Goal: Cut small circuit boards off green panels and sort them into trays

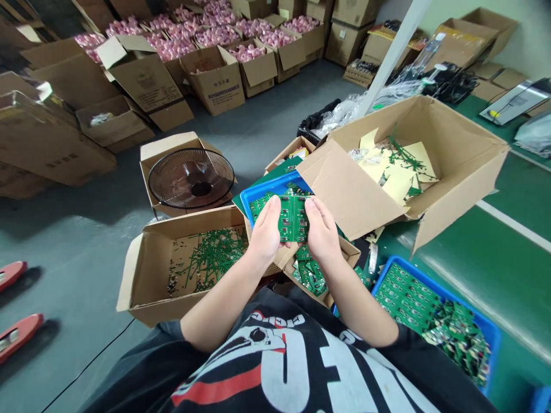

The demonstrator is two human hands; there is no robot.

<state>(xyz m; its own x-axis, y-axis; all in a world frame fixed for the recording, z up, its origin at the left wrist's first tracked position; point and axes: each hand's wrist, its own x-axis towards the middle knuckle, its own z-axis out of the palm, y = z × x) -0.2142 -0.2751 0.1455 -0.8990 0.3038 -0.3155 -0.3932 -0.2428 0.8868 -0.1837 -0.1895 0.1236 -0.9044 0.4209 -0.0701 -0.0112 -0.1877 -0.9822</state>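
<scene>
A green circuit board panel (pixel 293 219) with rows of small parts is held up in front of me between both hands. My left hand (pixel 267 228) grips its left edge, thumb on top. On the right edge my right hand (pixel 321 227) has the same kind of grip, with its fingers mostly hidden underneath. Right behind the panel lies a blue tray (pixel 246 198) with more green boards in it. Below my hands, a small cardboard box (pixel 350 252) contains loose green board pieces (pixel 310 274).
At left stands a cardboard box (pixel 148 269) with thin green strips; behind it is a fan (pixel 191 178). A large open carton (pixel 465 149) with yellow sheets is at right, above a blue tray (pixel 495 344) of boards. Cartons of pink items (pixel 249 53) line the back.
</scene>
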